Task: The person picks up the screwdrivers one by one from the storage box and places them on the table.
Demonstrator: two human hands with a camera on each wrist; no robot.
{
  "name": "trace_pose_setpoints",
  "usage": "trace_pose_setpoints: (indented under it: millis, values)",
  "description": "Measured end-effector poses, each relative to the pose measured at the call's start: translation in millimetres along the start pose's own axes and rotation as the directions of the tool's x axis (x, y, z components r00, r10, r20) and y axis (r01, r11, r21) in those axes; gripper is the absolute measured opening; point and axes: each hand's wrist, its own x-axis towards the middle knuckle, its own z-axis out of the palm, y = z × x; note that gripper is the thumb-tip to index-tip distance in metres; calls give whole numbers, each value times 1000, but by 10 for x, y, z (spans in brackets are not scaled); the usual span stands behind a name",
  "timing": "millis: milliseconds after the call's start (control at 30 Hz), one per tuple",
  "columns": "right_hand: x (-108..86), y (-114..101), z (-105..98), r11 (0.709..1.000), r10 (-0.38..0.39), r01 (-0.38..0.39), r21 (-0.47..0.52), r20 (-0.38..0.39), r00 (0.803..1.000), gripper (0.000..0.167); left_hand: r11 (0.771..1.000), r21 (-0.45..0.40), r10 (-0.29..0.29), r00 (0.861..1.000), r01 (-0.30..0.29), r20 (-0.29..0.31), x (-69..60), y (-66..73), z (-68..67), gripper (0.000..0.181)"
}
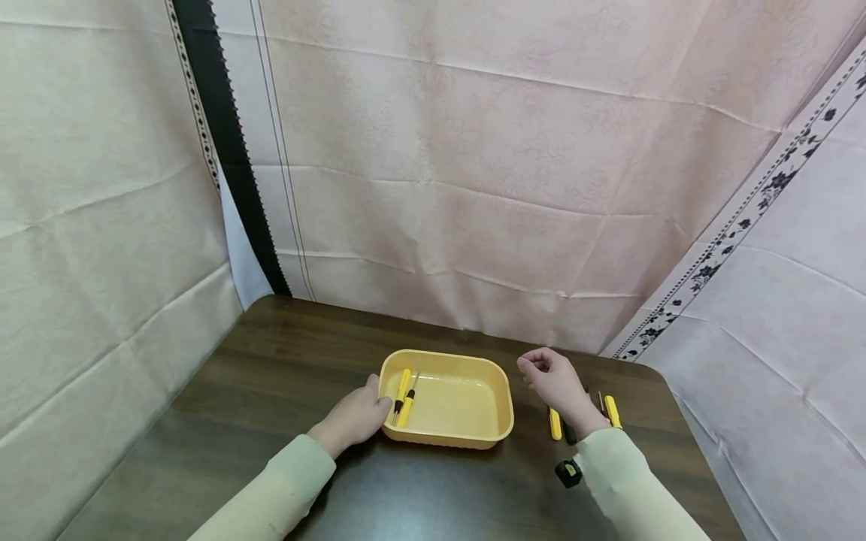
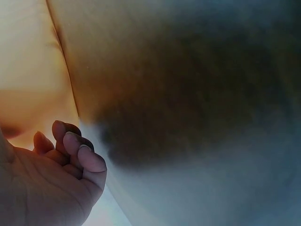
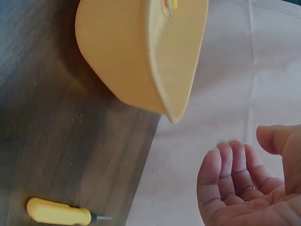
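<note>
A yellow plastic tray (image 1: 449, 439) sits on the table, with two yellow-and-black screwdrivers (image 1: 404, 409) lying side by side at its left end. My left hand (image 1: 355, 417) holds the tray's left side, the thumb at the rim; the left wrist view shows its curled fingers (image 2: 91, 160) against a dim, blurred background. Beyond the tray's right side, my right hand (image 1: 551, 379) is raised, fingers loosely bent and nothing in them. Below its wrist lies a yellow-handled screwdriver (image 3: 59, 212), its tip short and thin.
Right of the tray, partly hidden by my right arm, lie a yellow handle (image 1: 555, 424), a black handle (image 1: 570, 433) and another yellow-handled tool (image 1: 612, 411). A black tape measure (image 1: 568, 473) lies nearer me. Patterned cloth (image 1: 440, 188) hangs behind the dark wooden table (image 1: 264, 391).
</note>
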Motion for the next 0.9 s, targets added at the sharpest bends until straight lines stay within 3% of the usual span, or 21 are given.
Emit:
trace_pose_setpoints:
  millis: [500, 733, 900]
  values:
    - [28, -163, 428, 997, -43, 45, -70, 27, 999, 17, 1000, -5, -2, 1000, 2, -3, -29, 24, 7, 62]
    - [48, -188, 754, 995, -44, 51, -83, 89, 995, 14, 1000, -5, 7, 1000, -7, -6, -12, 3, 4, 60]
    - [75, -225, 975, 996, -80, 85, -26, 149, 986, 16, 1000, -2, 16, 1000, -16, -13, 6, -12, -5, 62]
